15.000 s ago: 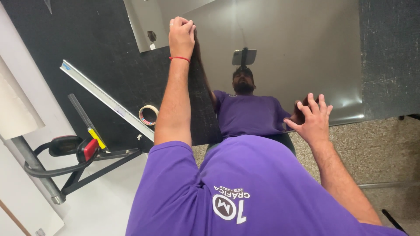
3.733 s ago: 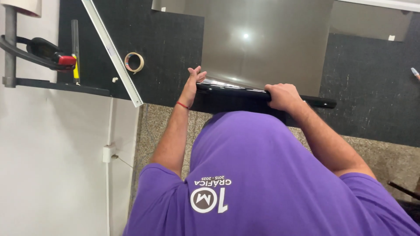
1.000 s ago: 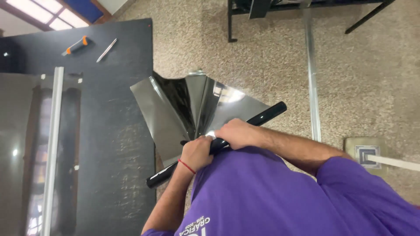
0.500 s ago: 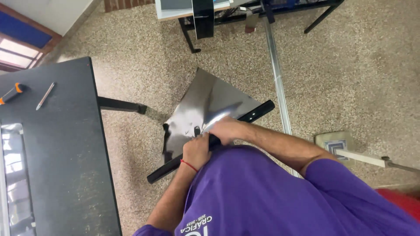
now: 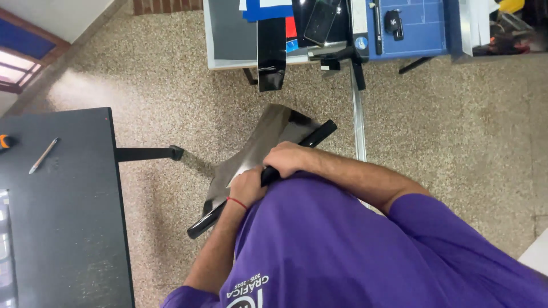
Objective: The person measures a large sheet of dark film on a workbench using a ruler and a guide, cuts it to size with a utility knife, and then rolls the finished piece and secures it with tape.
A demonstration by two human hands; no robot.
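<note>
Gripping black roll (image 5: 317, 136) with closed right hand (image 5: 285, 159) | left hand (image 5: 246, 187) at 7 o'clock, clasping roll and dark film (image 5: 257, 148) | black table (image 5: 63, 217) at 9 o'clock

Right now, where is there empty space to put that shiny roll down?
Bare patch: the black table at left, below the pen. The speckled floor is bare at right of the metal rail. Crowded: the far bench, covered with sheets, a phone and a blue mat. Both hands, left hand and right hand, grip the dark roll.
</note>
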